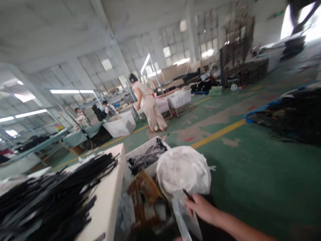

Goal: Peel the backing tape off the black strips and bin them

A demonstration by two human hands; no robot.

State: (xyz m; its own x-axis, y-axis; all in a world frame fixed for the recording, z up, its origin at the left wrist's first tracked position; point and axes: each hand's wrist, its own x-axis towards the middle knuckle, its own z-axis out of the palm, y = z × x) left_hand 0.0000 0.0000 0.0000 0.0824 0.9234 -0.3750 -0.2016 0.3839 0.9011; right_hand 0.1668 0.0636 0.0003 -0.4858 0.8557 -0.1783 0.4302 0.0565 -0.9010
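Observation:
My right hand (202, 208) comes in at the bottom right, its fingers pinched on a thin black strip (188, 195). A clear plastic sleeve (181, 217) hangs just below that hand, and I cannot tell whether it is held. Right above my fingers bulges a white plastic sack (183, 170). Left of the sack lie a brown and gold wrapper (146, 201) and a white bin (146, 155) of black strips. A pile of black strips (50, 197) covers a white table (107, 197) at the lower left. My left hand does not show.
A co-worker (147, 107) in pale clothes stands on the green floor beside white bins. Seated people work at long tables on the left. A yellow line crosses the floor. A dark heap (288, 115) lies on blue sheeting at the right, with racks at the back.

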